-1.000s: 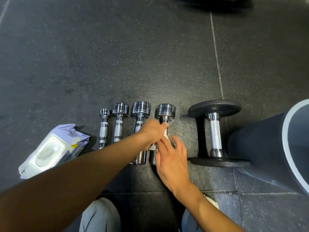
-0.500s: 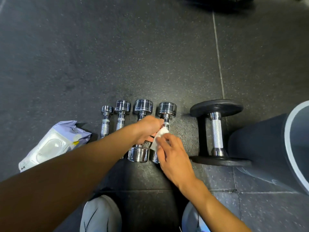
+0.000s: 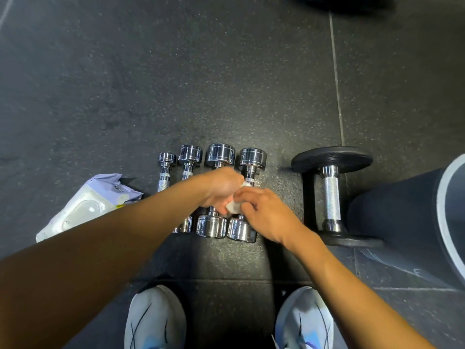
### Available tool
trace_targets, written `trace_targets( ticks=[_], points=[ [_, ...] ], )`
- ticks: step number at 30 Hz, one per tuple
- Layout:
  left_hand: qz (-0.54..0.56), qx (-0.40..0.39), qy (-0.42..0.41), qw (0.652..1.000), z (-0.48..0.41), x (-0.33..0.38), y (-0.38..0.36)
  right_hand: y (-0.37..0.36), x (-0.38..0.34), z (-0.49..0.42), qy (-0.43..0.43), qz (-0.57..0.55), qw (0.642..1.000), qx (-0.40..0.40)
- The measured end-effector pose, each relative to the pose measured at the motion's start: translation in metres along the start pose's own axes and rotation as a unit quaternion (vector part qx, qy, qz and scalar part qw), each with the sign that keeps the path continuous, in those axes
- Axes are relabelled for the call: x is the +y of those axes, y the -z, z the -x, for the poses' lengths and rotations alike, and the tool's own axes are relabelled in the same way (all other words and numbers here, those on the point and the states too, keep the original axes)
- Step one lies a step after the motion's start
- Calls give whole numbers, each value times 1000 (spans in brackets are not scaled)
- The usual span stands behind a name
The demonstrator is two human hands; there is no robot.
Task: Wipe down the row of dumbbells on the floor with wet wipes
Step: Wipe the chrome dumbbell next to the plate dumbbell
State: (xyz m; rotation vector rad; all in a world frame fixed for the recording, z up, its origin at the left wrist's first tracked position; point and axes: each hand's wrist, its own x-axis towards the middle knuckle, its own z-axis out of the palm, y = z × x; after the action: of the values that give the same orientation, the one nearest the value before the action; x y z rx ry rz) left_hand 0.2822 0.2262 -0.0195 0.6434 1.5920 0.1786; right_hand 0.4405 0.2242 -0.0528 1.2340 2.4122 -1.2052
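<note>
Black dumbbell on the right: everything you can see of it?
The black dumbbell lies on the dark rubber floor at the right end of the row, a gap apart from the four chrome dumbbells. Two matte black plates join a shiny metal handle, knurled mid-length with smooth collars. The handle runs away from the person, parallel to the others. A dark cylinder with a pale rim lies close on its right; contact cannot be told.

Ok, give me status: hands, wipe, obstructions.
Left hand and right hand both pinch wet wipe over fourth chrome dumbbell. Wipes pack left, black dumbbell right, both apart.
</note>
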Motion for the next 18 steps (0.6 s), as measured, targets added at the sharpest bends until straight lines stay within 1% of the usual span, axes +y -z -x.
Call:
trace_targets(
  ticks=[2, 3, 5, 7, 9, 15, 18],
  points=[
    [-40, 15, 1, 999, -1, -3, -2, -7, -4, 12, 5, 9, 999, -38],
    [-48, 28, 1, 998, -3, -3, -2, -10, -4, 17, 6, 15, 999, -42],
    [-59, 55, -4, 997, -8, -2, 4, -13, -6, 21, 8, 25, 1000, -13],
    [-58, 62, -5, 996, -9, -1, 13, -18, -6, 21, 21, 43, 998, 30],
    [-43, 63, -3, 997, -9, -4, 20, -22, -3, 19, 32, 74, 995, 57],
    [-20, 85, -36, 996, -11, -13, 18, -4, 8, -2, 47, 154, 982, 98],
    [-24, 76, -57, 995, -12, -12, 11, 14, 14, -15, 45, 196, 973, 114]
  ],
)
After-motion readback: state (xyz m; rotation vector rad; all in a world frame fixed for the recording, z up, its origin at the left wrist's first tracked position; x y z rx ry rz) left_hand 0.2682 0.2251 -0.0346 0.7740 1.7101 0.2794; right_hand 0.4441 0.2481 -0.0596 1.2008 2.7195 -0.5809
